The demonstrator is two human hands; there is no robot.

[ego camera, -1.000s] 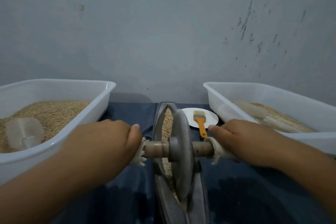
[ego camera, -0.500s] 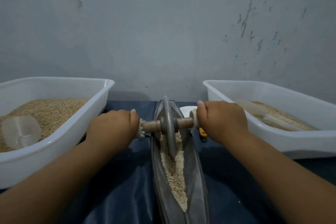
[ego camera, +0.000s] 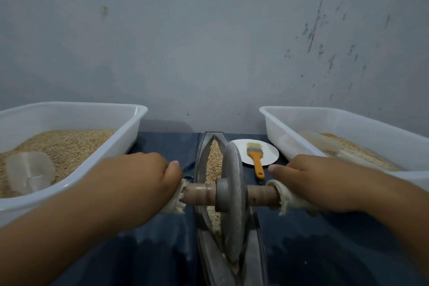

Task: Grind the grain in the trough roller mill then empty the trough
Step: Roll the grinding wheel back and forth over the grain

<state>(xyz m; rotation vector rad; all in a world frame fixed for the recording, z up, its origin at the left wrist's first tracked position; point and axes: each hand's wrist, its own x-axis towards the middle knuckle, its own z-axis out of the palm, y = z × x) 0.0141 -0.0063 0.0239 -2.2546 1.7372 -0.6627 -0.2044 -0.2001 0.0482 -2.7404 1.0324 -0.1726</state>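
Head view: both hands (ego camera: 139,176) (ego camera: 311,183) clench cloth-wrapped wooden axle ends (ego camera: 199,194) — grey metal disc (ego camera: 233,199) in grain-filled boat-shaped trough (ego camera: 198,169).

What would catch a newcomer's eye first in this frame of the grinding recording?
The grey roller wheel stands at centre in the narrow metal trough of grain, with the left hand and right hand gripping the cloth-wrapped ends of its axle. White tubs of grain flank it, the left tub and the right tub. An orange-handled brush lies on a white plate behind the right hand.
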